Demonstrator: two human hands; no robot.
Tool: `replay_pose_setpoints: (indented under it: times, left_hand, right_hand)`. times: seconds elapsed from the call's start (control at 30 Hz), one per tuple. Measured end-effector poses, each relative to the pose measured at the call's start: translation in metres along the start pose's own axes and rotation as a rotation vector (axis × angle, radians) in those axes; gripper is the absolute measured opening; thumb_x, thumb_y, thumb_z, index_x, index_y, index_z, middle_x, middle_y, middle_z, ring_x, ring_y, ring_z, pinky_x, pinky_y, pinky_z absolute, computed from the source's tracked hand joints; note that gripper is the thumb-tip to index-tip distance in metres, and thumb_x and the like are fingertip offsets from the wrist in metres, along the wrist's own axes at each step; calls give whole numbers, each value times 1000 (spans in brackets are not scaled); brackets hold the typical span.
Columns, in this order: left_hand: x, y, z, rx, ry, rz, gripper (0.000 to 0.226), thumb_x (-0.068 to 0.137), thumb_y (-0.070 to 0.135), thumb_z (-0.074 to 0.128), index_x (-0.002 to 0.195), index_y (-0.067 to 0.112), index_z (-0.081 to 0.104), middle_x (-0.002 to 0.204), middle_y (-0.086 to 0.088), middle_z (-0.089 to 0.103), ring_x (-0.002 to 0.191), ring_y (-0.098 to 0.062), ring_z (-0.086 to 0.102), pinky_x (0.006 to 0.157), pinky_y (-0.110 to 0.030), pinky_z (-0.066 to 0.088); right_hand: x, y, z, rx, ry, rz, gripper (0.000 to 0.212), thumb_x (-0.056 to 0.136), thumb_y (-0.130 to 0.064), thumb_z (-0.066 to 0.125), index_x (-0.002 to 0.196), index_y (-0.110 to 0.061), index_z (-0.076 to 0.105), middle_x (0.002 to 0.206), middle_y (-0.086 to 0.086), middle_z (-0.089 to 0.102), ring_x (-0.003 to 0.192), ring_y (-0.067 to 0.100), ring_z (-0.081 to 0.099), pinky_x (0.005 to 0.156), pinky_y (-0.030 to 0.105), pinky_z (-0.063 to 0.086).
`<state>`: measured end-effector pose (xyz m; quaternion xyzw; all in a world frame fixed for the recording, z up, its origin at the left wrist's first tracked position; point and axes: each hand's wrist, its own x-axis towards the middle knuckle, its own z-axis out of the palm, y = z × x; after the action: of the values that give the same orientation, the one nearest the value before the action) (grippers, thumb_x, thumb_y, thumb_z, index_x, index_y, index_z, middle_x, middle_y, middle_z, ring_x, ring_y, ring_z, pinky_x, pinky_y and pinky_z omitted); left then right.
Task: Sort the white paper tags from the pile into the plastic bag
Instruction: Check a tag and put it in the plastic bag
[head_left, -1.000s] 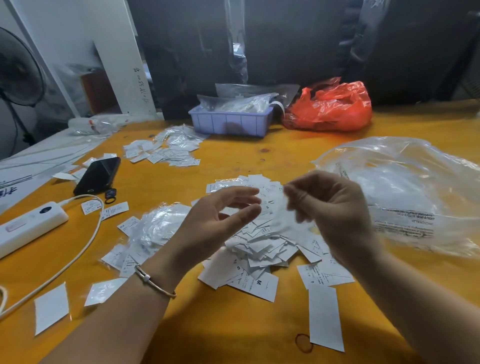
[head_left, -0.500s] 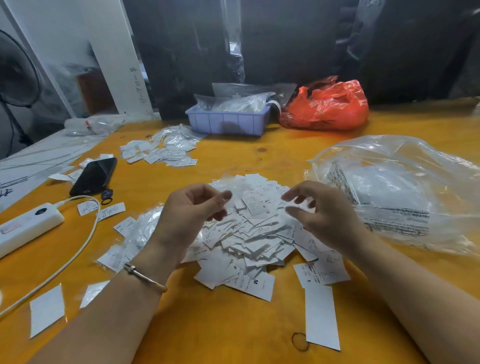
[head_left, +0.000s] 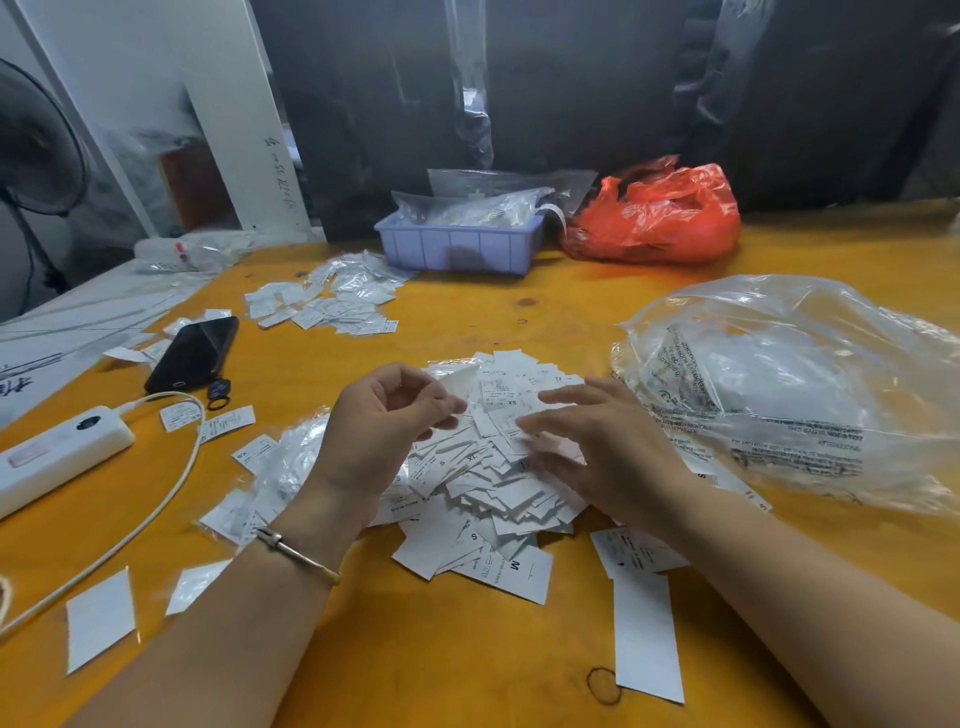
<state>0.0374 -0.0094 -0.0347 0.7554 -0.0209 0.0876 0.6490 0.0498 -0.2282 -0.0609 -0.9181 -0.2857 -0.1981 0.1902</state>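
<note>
A heap of small white printed paper tags (head_left: 488, 467) lies under both hands. The left hand (head_left: 382, 436) pinches one tag; the right hand (head_left: 608, 457) hovers spread. The crumpled clear plastic bag (head_left: 810, 384) sits just right of it.

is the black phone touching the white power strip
Apart. The head view shows bare orange table between the black phone and the white rectangular power strip.
</note>
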Motion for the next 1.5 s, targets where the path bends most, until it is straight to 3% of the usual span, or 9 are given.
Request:
replay_pose_setpoints:
  times: [0.17, 0.27, 0.4, 0.5, 0.7, 0.9, 1.2, 1.37, 1.5]
  left_hand:
    - [0, -1, -1, 16, 33, 42, 12, 80, 6, 76, 78, 18, 76, 71, 9, 73, 62, 4, 63, 56, -8, 46]
    - [1, -1, 0, 16, 47, 47, 10, 81, 13, 77, 74, 21, 76, 73, 8, 73, 66, 5, 62, 59, -8, 46]
    - [1, 2, 0, -16, 23, 44, 9, 77, 19, 72, 81, 12, 69, 84, -1, 75, 81, -15, 69, 70, -25, 53]
    - [-1, 3, 1, 11, 7, 94, 6, 83, 4, 71, 83, 7, 66, 80, -6, 75, 72, -16, 71, 64, -22, 53]
    - [-1, 1, -1, 69, -9, 81, 17, 84, 8, 73, 73, 20, 77, 69, -2, 70, 60, -2, 57, 56, -11, 45]
    - [-1, -2, 4, 88, -108, 45, 12, 84, 16, 76, 85, 6, 69, 80, -9, 74, 80, -22, 71, 64, -19, 52]
    - [-1, -2, 2, 62, -109, 75, 14, 85, 5, 71, 81, 17, 77, 75, 1, 73, 65, -6, 63, 61, -14, 49]
    - [-3, -2, 3, 23, -181, 48, 8, 94, 13, 63, 93, 11, 70, 77, -9, 75, 62, -19, 70, 55, -20, 51]
    - [-6, 1, 6, -8, -244, 29, 21, 86, 24, 66, 100, 9, 68, 78, -12, 76, 64, -23, 72, 55, -22, 53]
  right_hand:
    - [0, -3, -6, 77, 159, -76, 17, 78, -35, 75, 84, -19, 77, 86, -5, 75, 82, 13, 69, 97, 41, 44]
    - [4, -2, -6, 167, 230, 5, 23, 89, -29, 66, 109, -20, 71, 111, -7, 71, 106, 12, 63, 97, 43, 42]
    - [9, 1, 1, 192, -37, 70, 51, 99, -24, 50, 147, -30, 34, 153, -18, 29, 143, 0, 16, 114, 21, 9]
    - [7, 5, 11, 106, -191, 61, 44, 101, -25, 43, 144, -29, 40, 152, -16, 32, 145, 4, 15, 118, 35, 13]
    - [1, 5, 5, 158, 69, 75, 16, 82, -29, 73, 97, -23, 74, 105, -1, 69, 110, 19, 56, 97, 39, 35]
    - [6, 1, 5, 73, -134, 126, 64, 81, -51, 67, 137, -28, 48, 125, -10, 52, 122, 12, 40, 102, 35, 29]
    - [3, 3, -3, 147, -59, 123, 35, 70, -48, 78, 99, -29, 71, 97, -11, 57, 98, 11, 46, 91, 37, 35]
    - [0, 3, -4, 110, 4, 66, 37, 67, -44, 82, 95, -20, 77, 93, -7, 68, 90, 14, 52, 80, 30, 30]
    - [0, -2, -6, 267, 64, 142, 13, 71, -20, 84, 75, -15, 72, 75, -5, 67, 74, 12, 54, 70, 30, 42]
